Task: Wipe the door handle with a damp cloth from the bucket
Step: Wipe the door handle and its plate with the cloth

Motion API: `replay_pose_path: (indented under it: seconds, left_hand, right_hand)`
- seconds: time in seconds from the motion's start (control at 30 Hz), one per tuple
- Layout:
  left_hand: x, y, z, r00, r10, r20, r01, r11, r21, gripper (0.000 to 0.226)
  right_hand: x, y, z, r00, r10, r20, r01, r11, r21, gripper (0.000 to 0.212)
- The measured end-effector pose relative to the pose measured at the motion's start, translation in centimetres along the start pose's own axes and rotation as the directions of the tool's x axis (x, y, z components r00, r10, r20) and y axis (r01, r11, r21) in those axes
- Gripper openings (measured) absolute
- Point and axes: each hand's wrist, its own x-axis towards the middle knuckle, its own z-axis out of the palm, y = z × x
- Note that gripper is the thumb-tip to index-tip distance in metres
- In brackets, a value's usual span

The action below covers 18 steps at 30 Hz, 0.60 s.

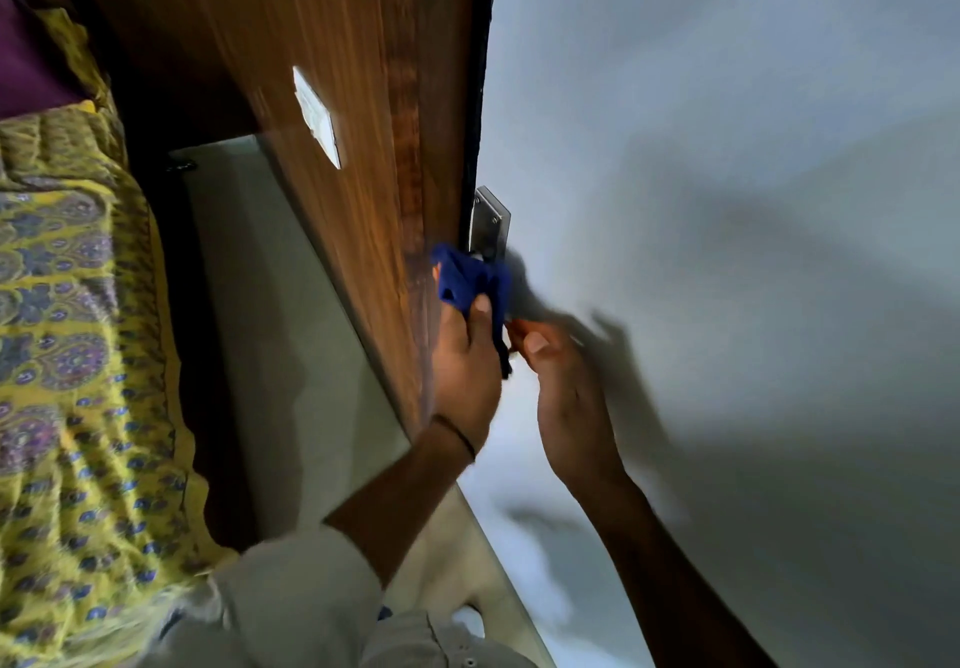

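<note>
Blue cloth [470, 282] bunched over door handle [491, 223], gripped closed by left hand [465, 366], right hand [566, 392] just beside pinching its hanging end, against grey door [727, 147]; wooden panel [337, 43] left of both hands

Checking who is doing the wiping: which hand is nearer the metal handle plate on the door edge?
Left. The left hand presses the blue cloth just below the handle plate; the right hand sits lower, farther away.
</note>
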Motion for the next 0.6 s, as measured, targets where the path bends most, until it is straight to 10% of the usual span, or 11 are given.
replay_pose_path:
  seconds: [0.13, 0.6]
  left_hand:
    - [-4.7, -0.2, 0.2, 0.993, -0.005, 0.120, 0.018, 0.995, -0.103, 0.042]
    - [-0.4, 2.4, -0.1, 0.986, -0.021, -0.167, 0.051, 0.982, 0.182, 0.024]
  right_hand:
    - [0.0, -0.1, -0.2, 0.999, -0.036, 0.018, 0.036, 0.999, -0.002, 0.022]
    - [0.0, -0.6, 0.0, 1.000, 0.013, -0.016, -0.013, 1.000, -0.021, 0.045]
